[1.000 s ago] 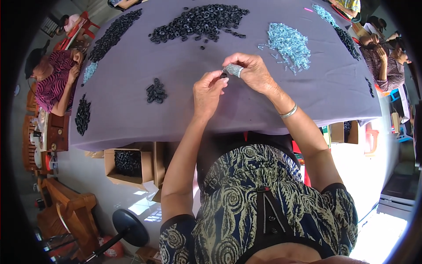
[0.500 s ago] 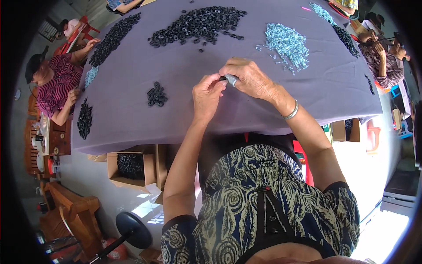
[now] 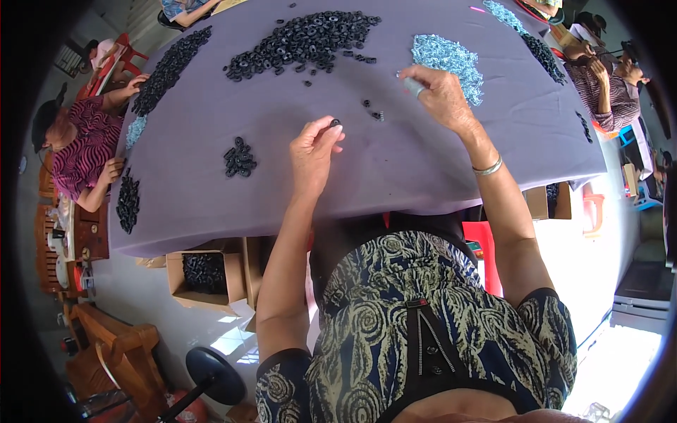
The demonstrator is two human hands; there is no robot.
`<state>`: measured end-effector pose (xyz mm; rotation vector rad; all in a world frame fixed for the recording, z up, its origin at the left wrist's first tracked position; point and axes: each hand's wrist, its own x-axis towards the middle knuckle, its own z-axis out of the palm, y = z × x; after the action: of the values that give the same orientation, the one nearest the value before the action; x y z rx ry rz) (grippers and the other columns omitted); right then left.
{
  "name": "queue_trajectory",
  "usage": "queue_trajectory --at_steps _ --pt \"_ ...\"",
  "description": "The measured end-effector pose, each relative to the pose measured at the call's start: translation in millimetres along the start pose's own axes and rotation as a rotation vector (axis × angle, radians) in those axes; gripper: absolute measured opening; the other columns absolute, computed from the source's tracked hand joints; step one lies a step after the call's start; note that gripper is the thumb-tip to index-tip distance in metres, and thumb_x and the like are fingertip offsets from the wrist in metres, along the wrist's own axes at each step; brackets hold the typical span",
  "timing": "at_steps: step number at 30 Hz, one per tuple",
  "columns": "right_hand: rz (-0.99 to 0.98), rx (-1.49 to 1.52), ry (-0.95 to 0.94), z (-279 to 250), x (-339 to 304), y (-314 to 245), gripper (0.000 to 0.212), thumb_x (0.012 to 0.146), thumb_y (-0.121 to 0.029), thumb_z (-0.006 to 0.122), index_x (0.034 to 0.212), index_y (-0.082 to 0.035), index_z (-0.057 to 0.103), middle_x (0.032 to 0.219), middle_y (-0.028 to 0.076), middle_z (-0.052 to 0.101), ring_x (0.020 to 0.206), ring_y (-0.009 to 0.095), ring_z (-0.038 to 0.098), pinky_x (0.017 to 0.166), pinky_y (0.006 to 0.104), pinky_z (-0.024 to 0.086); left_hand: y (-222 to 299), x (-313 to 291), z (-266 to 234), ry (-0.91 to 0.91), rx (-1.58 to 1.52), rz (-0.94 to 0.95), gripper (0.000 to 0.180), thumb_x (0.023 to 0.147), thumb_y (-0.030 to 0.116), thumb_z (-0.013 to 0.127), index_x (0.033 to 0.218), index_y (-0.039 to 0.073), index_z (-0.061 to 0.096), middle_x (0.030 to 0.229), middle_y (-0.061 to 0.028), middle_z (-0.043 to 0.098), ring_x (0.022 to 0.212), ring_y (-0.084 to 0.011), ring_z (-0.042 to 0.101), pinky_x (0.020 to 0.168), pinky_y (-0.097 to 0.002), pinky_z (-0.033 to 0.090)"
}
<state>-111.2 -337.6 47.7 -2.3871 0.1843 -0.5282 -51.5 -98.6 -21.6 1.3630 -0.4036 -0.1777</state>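
Right hand [image 3: 443,100] withdrew; left hand [image 3: 312,149] pinches seemingly a black ring [image 3: 335,123].

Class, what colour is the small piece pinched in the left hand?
The small piece is black, in the head view.

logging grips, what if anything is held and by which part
Left hand pinches a small black piece, exact part unclear; right hand: cannot tell.

I see left hand [image 3: 311,156] pinching black ring [image 3: 335,123]; right hand [image 3: 444,100] near pale-blue heap [image 3: 446,56], one o'clock; black ring heap [image 3: 307,44], twelve; small black cluster [image 3: 240,159], ten.
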Motion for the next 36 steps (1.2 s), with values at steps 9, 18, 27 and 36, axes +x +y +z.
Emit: queue_trajectory --at_steps 9,18,27,36 --pt "-0.353 -0.126 -0.158 47 -12 15 0.019 0.084 -0.01 0.066 0.102 -0.004 0.065 0.095 0.012 0.06 0.086 0.032 0.062 0.075 0.0397 0.051 -5 -5 7 -0.037 -0.028 -0.054 0.021 0.089 0.006 0.066 0.109 -0.001 0.066 0.091 -0.0062 0.066 0.075 -0.0121 0.063 0.06 -0.0242 0.049" --pt "-0.332 -0.022 -0.241 61 3 9 0.012 0.081 -0.004 0.064 0.093 -0.004 0.066 0.088 0.012 0.063 0.083 0.033 0.064 0.074 0.0403 0.051 -6 -4 6 -0.029 0.01 -0.05 0.021 0.089 0.006 0.066 0.108 0.0 0.066 0.088 -0.0049 0.065 0.073 -0.0114 0.062 0.06 -0.0243 0.05" --pt "-0.11 0.203 -0.122 39 0 24 0.014 0.085 0.0 0.064 0.099 -0.003 0.068 0.093 0.007 0.069 0.082 0.014 0.065 0.076 0.029 0.052 -5 -2 5 -0.026 0.004 -0.064 0.019 0.089 0.006 0.065 0.107 0.0 0.066 0.09 -0.0058 0.066 0.075 -0.011 0.064 0.06 -0.0236 0.05" --pt "-0.376 -0.044 -0.118 44 5 27 0.019 0.081 0.0 0.063 0.098 -0.005 0.068 0.091 0.012 0.066 0.082 0.027 0.065 0.073 0.0346 0.051 -9 -3 5 -0.032 0.035 -0.048 0.018 0.089 0.006 0.065 0.106 0.0 0.066 0.09 -0.0062 0.065 0.075 -0.0109 0.064 0.06 -0.0239 0.051"
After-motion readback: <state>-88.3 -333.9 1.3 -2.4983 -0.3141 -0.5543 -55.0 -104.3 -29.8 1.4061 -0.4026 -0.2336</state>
